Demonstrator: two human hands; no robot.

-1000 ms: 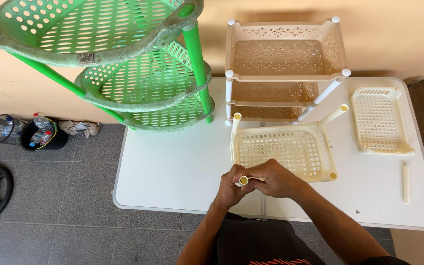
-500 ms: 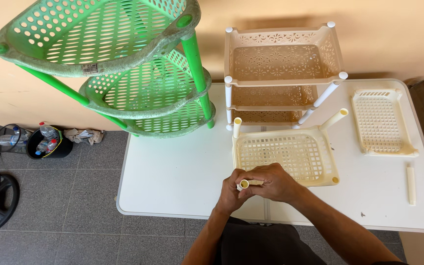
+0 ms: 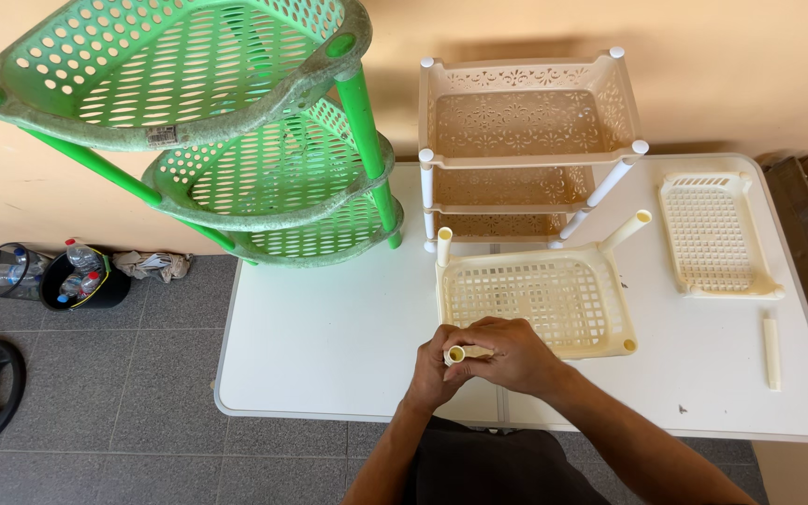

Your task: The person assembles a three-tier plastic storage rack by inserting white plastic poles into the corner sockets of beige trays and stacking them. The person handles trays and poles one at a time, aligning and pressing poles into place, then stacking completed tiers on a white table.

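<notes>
Both of my hands meet over the near edge of the white table (image 3: 329,346). My left hand (image 3: 434,374) and my right hand (image 3: 514,355) together grip a short cream plastic tube (image 3: 458,354), whose open end faces left. Just beyond them lies a cream perforated tray (image 3: 535,295) with two tubes standing up at its far corners. My fingers hide most of the held tube.
A beige three-tier rack (image 3: 526,140) stands at the back of the table, a green three-tier corner rack (image 3: 236,122) to its left. A second cream tray (image 3: 714,234) and a loose cream tube (image 3: 771,351) lie at the right. Bottles in a bucket (image 3: 81,276) sit on the floor.
My hands have stayed together on the tube at the tray's near edge, shifting only slightly. The view has drifted a little.
</notes>
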